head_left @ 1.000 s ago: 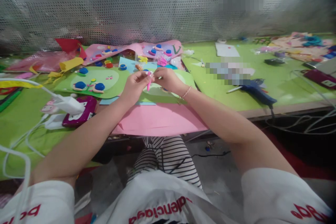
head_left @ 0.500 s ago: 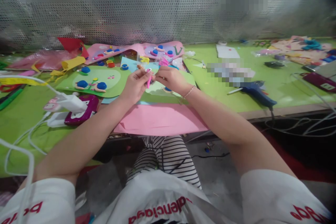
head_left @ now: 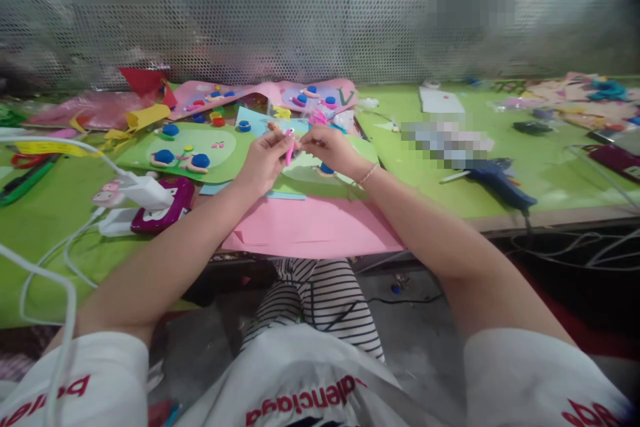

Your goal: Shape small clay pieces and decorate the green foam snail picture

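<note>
My left hand [head_left: 266,159] pinches a small bright pink foam piece [head_left: 289,155] between thumb and fingers, above the middle of the table. A brownish bit [head_left: 274,127] shows at its fingertips. Close beside it, my right hand [head_left: 330,150] has its thumb and fingers pressed together near the pink piece; what they hold, if anything, is too small to make out. Below both hands lies a green foam sheet [head_left: 220,175] with blue dome shapes [head_left: 201,161] on it. A pink sheet [head_left: 315,230] lies at the table's front edge.
A blue glue gun [head_left: 503,185] lies on the right. Left of my hands are a purple power strip [head_left: 173,210] with white chargers and cables, and green-handled scissors [head_left: 30,183]. Decorated pink sheets [head_left: 250,95] lie at the back before a perforated metal screen [head_left: 300,20].
The view has shifted slightly, so everything sits a little further right. My left hand keeps the pink piece; my right fingers remain close to it with a slightly changed bend.
</note>
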A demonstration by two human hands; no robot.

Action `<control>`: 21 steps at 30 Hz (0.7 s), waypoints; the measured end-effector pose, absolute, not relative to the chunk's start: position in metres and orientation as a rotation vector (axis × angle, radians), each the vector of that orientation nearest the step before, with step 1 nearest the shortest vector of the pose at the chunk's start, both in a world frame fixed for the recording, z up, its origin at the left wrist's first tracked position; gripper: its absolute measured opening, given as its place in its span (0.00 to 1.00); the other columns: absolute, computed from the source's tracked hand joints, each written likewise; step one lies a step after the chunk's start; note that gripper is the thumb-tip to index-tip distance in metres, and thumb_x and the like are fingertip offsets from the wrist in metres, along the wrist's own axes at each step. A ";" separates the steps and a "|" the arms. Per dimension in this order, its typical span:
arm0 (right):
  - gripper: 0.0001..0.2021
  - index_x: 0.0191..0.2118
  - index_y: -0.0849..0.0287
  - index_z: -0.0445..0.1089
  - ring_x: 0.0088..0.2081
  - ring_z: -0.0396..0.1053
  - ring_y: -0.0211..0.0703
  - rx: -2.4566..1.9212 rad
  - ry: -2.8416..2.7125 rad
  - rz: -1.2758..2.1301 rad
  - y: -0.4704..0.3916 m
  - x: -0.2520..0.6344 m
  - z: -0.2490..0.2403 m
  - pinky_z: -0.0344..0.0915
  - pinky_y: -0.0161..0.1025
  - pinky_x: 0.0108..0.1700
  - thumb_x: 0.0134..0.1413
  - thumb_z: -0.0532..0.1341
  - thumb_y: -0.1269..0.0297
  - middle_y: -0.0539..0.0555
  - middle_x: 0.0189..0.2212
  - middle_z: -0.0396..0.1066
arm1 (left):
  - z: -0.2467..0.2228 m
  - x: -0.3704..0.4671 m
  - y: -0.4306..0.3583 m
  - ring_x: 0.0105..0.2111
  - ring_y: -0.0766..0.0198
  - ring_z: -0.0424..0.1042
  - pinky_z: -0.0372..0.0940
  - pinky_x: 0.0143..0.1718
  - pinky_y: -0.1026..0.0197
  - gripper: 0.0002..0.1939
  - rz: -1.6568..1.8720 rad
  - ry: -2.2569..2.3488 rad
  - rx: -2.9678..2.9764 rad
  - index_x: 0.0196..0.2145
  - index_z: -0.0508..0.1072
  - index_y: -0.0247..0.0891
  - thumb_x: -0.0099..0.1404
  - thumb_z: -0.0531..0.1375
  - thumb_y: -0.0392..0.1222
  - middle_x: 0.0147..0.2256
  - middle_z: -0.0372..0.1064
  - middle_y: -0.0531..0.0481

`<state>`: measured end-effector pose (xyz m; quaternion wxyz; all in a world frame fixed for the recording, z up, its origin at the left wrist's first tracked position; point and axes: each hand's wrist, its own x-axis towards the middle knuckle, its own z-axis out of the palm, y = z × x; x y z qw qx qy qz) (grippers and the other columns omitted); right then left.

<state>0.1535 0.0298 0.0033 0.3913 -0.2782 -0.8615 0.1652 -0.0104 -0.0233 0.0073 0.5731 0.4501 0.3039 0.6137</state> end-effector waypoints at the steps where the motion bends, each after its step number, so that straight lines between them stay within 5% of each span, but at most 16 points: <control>1: 0.05 0.30 0.57 0.70 0.30 0.66 0.37 -0.732 -2.168 0.454 0.029 0.153 0.004 0.64 0.35 0.35 0.57 0.61 0.68 0.51 0.27 0.68 | 0.007 -0.010 -0.024 0.27 0.69 0.72 0.66 0.34 0.64 0.12 1.438 0.710 1.056 0.25 0.72 0.35 0.50 0.71 0.43 0.23 0.71 0.53; 8: 0.09 0.27 0.59 0.65 0.24 0.65 0.30 -0.901 -1.845 0.955 0.023 0.147 0.012 0.64 0.28 0.26 0.58 0.61 0.65 0.46 0.21 0.66 | 0.005 -0.011 -0.021 0.26 0.71 0.71 0.65 0.31 0.66 0.11 1.473 0.765 1.018 0.26 0.72 0.35 0.51 0.70 0.40 0.23 0.70 0.54; 16: 0.12 0.27 0.61 0.71 0.24 0.68 0.27 -0.783 -1.366 1.424 0.027 0.149 0.013 0.65 0.24 0.25 0.45 0.71 0.58 0.48 0.23 0.72 | 0.002 -0.011 -0.021 0.23 0.72 0.68 0.62 0.27 0.67 0.10 1.426 0.835 1.129 0.25 0.73 0.35 0.51 0.69 0.41 0.22 0.70 0.53; 21: 0.09 0.27 0.60 0.71 0.24 0.69 0.27 -0.781 -1.312 1.520 0.024 0.148 0.013 0.67 0.24 0.27 0.47 0.70 0.62 0.47 0.24 0.72 | -0.003 -0.013 -0.019 0.23 0.72 0.67 0.59 0.24 0.67 0.10 1.390 0.898 1.231 0.26 0.74 0.35 0.52 0.68 0.44 0.22 0.70 0.51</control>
